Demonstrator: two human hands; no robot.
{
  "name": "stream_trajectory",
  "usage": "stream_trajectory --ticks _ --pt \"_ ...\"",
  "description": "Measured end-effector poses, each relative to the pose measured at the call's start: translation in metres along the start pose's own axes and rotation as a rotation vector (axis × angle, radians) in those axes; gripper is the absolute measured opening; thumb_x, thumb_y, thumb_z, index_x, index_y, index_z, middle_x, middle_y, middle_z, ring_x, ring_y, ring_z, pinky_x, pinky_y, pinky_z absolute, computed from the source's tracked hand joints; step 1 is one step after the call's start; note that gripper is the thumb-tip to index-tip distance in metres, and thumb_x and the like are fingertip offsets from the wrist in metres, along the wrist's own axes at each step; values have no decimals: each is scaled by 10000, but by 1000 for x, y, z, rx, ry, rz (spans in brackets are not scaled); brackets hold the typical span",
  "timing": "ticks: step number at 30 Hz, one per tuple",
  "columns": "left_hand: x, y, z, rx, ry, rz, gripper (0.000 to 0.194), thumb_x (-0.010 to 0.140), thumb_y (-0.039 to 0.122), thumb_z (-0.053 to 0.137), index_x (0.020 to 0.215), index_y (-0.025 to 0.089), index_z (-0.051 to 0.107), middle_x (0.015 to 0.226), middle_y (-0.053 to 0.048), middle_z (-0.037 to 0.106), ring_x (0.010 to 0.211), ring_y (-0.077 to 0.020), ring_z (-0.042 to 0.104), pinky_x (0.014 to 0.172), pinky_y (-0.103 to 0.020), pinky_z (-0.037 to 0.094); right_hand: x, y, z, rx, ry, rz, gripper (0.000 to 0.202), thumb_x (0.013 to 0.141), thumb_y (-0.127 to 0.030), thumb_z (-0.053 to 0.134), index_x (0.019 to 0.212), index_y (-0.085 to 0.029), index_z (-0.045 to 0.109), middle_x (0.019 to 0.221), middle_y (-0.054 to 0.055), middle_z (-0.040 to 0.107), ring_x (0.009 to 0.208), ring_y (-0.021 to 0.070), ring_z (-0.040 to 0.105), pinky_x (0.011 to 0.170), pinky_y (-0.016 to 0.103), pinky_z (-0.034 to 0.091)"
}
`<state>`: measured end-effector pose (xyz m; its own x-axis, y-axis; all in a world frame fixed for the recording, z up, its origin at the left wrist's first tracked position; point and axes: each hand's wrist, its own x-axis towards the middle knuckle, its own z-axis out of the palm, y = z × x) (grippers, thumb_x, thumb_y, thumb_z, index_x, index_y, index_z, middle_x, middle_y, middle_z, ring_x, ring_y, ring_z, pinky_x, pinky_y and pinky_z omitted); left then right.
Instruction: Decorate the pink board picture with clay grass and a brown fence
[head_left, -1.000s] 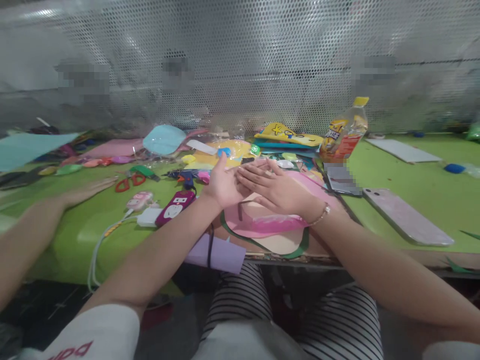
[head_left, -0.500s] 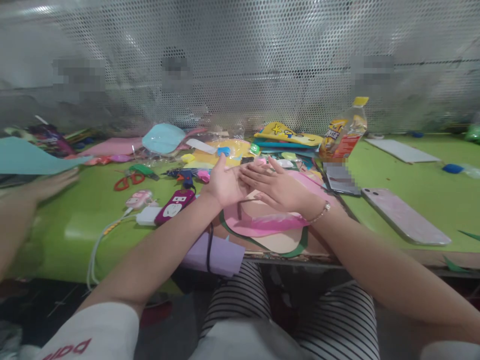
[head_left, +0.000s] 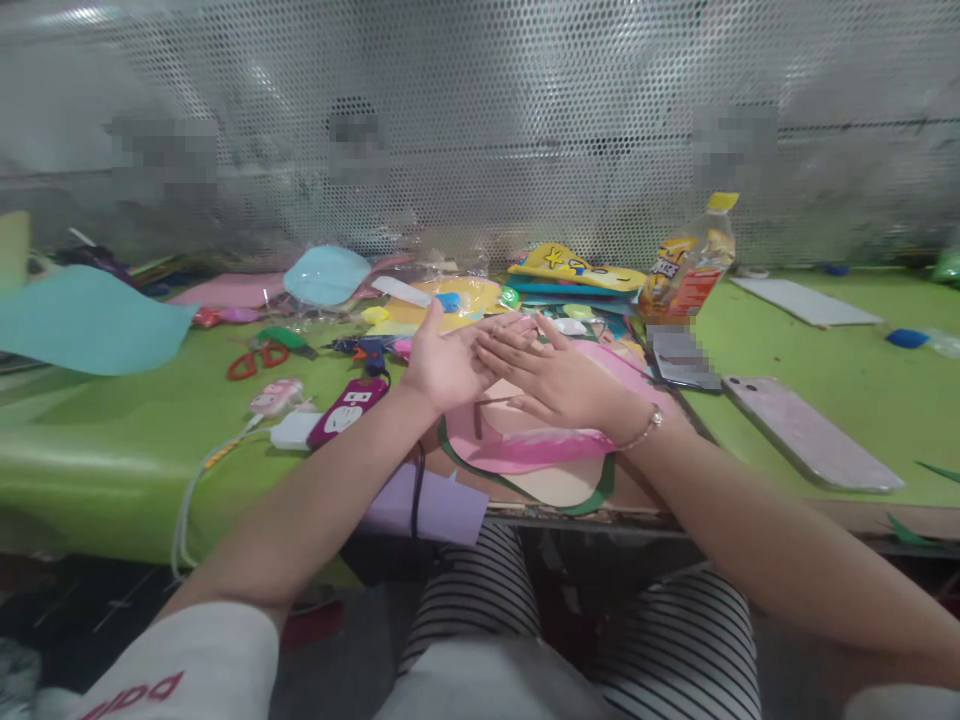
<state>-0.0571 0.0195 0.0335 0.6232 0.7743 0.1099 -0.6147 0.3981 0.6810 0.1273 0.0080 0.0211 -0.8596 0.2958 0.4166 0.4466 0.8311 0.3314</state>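
Observation:
My left hand point(head_left: 454, 368) is palm up with its thumb raised and fingers stretched out. Across its fingers lie the fingers of my right hand point(head_left: 551, 378), which is palm down, flat, with a bracelet at the wrist. Neither hand holds an object. Beneath them, on the table's front part, lies a pink and cream foam piece point(head_left: 555, 450) with a dark green edge. Left of my left hand are a blue glue gun point(head_left: 371, 350) and a purple power bank point(head_left: 349, 412). A rolled purple sheet point(head_left: 435, 503) with a black cable sits at the table edge.
Red-handled scissors point(head_left: 257, 358) and a pink charger case point(head_left: 276, 397) lie left. Behind are yellow foam pieces point(head_left: 577, 268) and plastic wrap. At right stand a bottle point(head_left: 694, 265) and, lying flat, a pink phone point(head_left: 814, 430). A light blue sheet point(head_left: 94, 320) is at far left.
Another person's arm at the far left has gone out of view, and the light blue sheet there has shifted right and down. My left hand has moved slightly left; my right hand is nearly unchanged.

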Motion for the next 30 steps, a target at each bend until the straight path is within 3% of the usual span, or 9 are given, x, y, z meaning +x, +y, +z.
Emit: stream_trajectory --ticks 3,7,11,15,20,24,27,30 --pt "0 0 1 -8 -23 11 848 849 664 184 1394 23 288 1290 -202 527 1253 -274 450 991 -372 365 1 0 0 6 17 -32 624 961 -473 240 1446 -81 218 1497 116 259 1385 233 222 1120 545 50" --pt "-1 -2 2 -20 -12 -113 816 852 656 208 1402 58 277 1269 -193 546 1232 -285 471 997 -415 353 4 -2 0 1 53 -41 637 957 -485 250 1450 -85 203 1496 118 258 1385 245 220 1114 558 38" --pt "-2 0 4 -33 -58 9 860 851 658 200 1388 -9 272 1277 -213 532 1262 -262 440 1010 -346 343 3 -3 -2 -2 28 -47 630 957 -479 269 1456 -102 192 1506 113 227 1387 234 218 1120 546 32" --pt "-1 1 2 -10 -24 -124 824 851 646 233 1399 32 264 1256 -200 554 1235 -278 470 992 -389 358 4 -4 -2 22 48 -51 640 951 -476 292 1459 -102 183 1499 118 251 1385 245 223 1115 558 46" --pt "0 0 0 -21 -44 -5 861 855 657 174 1397 -8 256 1236 -211 564 1200 -262 505 985 -361 365 4 -4 0 24 35 -45 570 964 -427 294 1447 -131 237 1490 105 273 1377 229 249 1115 559 17" --pt "0 -6 0 -5 4 -121 839 847 679 155 1387 59 320 1098 -183 640 1034 -283 607 875 -407 431 5 -3 3 61 100 -22 479 962 -274 331 1413 -113 320 1430 120 393 1334 225 343 1116 555 73" --pt "1 -11 -1 -58 39 -82 826 845 689 167 1340 70 401 964 -153 670 879 -239 645 756 -329 470 5 -2 6 105 165 5 393 956 -182 341 1329 -170 466 1341 73 519 1267 200 442 1116 537 131" --pt "3 -16 -2 -143 54 -69 790 858 681 180 1289 83 463 739 -84 651 621 -176 606 592 -268 459 6 -1 8 146 249 20 320 953 -188 380 1168 -217 615 1207 37 632 1177 183 523 1084 488 244"
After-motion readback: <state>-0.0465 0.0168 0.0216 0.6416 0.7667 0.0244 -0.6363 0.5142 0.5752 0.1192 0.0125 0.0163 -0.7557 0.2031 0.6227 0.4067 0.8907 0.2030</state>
